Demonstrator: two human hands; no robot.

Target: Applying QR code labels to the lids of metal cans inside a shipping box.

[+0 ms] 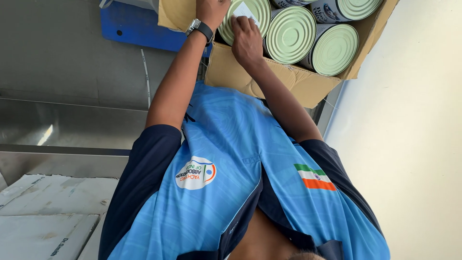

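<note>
My right hand (246, 41) clasps the nearest can (257, 14), not yet lifted from the cardboard box (269, 79); I cannot tell my left hand's (211, 12) grip.

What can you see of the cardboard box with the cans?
The cardboard box is brown, corrugated and creased. It is open with its flaps spread and tipped toward the camera. It holds large cans with pale green ribbed ends, side by side. The left hand is at its flap; the right hand touches a can inside.
</note>
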